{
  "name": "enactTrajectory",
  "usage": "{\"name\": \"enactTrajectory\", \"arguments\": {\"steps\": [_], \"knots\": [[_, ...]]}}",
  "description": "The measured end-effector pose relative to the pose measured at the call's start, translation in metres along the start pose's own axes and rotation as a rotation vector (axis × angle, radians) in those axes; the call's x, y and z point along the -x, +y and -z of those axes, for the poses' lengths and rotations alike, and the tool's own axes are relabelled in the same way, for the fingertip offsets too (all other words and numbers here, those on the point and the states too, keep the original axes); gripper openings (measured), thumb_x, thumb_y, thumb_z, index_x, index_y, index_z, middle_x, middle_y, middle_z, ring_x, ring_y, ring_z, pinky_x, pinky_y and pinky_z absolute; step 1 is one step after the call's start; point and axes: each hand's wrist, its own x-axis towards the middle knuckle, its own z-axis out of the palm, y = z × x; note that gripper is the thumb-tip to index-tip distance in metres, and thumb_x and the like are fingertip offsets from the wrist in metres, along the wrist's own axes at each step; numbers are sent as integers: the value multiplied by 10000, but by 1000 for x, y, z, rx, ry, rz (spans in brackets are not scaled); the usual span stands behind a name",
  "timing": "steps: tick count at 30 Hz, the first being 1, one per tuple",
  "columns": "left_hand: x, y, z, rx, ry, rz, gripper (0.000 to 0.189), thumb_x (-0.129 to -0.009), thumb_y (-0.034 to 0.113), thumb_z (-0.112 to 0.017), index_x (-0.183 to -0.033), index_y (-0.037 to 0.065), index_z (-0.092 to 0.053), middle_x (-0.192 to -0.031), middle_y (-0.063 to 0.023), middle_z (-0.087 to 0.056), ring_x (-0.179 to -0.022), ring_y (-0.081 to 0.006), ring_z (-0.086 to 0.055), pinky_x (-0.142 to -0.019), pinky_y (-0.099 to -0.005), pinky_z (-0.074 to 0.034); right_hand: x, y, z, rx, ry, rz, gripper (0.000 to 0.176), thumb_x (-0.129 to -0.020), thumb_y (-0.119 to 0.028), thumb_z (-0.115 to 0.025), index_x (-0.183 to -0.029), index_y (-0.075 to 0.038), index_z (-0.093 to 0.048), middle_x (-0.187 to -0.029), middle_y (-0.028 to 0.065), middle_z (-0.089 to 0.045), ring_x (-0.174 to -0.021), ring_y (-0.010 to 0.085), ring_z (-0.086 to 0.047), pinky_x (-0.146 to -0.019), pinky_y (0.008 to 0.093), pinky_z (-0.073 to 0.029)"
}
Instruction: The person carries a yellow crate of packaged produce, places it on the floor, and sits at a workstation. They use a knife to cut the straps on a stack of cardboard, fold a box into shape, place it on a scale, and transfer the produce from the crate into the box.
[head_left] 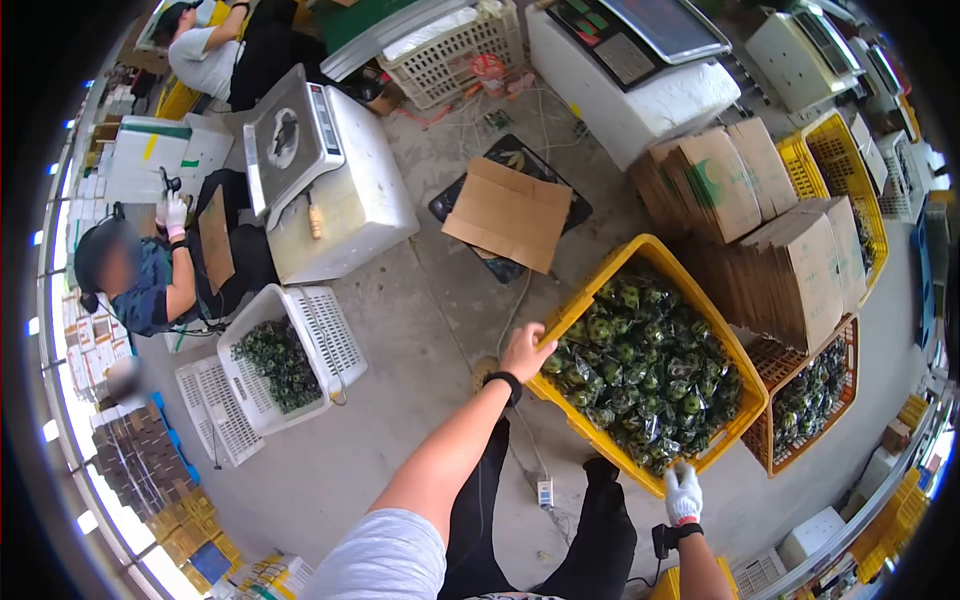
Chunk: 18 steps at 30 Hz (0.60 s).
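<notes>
A yellow plastic crate (598, 436) stands tilted across the view, full of small green plants (650, 365), many in clear plastic wrap. My bare left hand (527, 352) grips the crate's rim at its left corner, thumb and fingers curled over the edge. At the near corner my right hand (684, 494), in a white glove, has its fingers hooked on the rim. Both wrists carry black bands. Below the crate show my legs in dark trousers.
Flattened cardboard boxes (800, 275) and an orange crate (814, 437) of wrapped plants stand to the right. A cardboard sheet (508, 214) covers a low dark stool ahead. White foam boxes (350, 190) bear scales. Left, a person (150, 280) sits by a white basket (335, 345). A cable crosses the floor.
</notes>
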Motion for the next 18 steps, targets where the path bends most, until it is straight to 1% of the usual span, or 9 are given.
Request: {"name": "enactTrajectory", "arguments": {"steps": [2,3,7,8,9,11,14,16,18], "knots": [[41,-44,42,-28,-148,30,407,-860,425,-716,-1049,71,-647,-954,-128,-627,-932,-279,-631,-844,-384,-507,41,-55,-11,-19,-191,-64,378,-915,-344,-627,-1153,-49,-640,-1049,183,-703,-1001,315,-664,-894,400,-505],[63,-63,68,-24,-177,41,397,-871,403,-715,-1040,47,-668,-921,-111,-702,-855,-224,-672,-791,-365,-534,57,-83,-16,-37,-292,-68,387,-925,-356,-617,-1170,-57,-637,-1062,172,-702,-1006,301,-665,-899,384,-501],[127,-130,191,-65,-202,363,402,-860,462,-692,-1070,121,-657,-956,-82,-726,-915,-244,-688,-828,-382,-524,99,-204,-33,108,-489,79,431,-936,-430,-583,-1193,-89,-641,-1090,142,-701,-1042,273,-657,-921,367,-485],[138,-168,213,-42,-143,347,347,-896,397,-698,-1074,107,-630,-911,-59,-709,-717,-150,-671,-648,-316,-539,102,-234,-33,128,-511,113,437,-936,-445,-575,-1186,-94,-646,-1093,136,-701,-1050,269,-654,-925,366,-482],[151,-185,240,28,-99,442,324,-901,381,-698,-1062,109,-628,-899,-50,-700,-705,-148,-665,-624,-311,-536,102,-259,-32,121,-521,146,423,-943,-437,-568,-1177,-93,-649,-1081,125,-705,-1038,269,-660,-912,358,-490],[179,-198,285,141,-5,602,311,-894,364,-705,-1055,108,-633,-877,-48,-698,-678,-145,-671,-586,-299,-535,93,-287,-35,28,-499,203,419,-939,-444,-563,-1175,-108,-641,-1067,138,-707,-1037,305,-662,-907,374,-498],[212,-203,320,162,39,696,318,-887,355,-709,-1061,99,-637,-853,-49,-697,-671,-138,-680,-553,-284,-530,65,-289,-52,-350,-451,69,379,-960,-380,-572,-1152,-62,-645,-930,56,-704,-810,154,-657,-763,299,-520],[226,-197,330,161,20,734,316,-895,345,-704,-1067,89,-634,-837,-44,-685,-678,-135,-679,-543,-278,-526,55,-301,-45,-429,-440,-63,373,-970,-366,-558,-1139,-45,-645,-872,21,-678,-738,98,-608,-708,268,-506],[231,-177,331,215,-21,726,317,-901,342,-697,-1078,87,-632,-842,-46,-681,-689,-139,-679,-568,-282,-533,44,-306,-41,-249,-395,22,382,-959,-377,-559,-1136,-50,-647,-874,59,-695,-762,153,-647,-734,306,-515]]}}
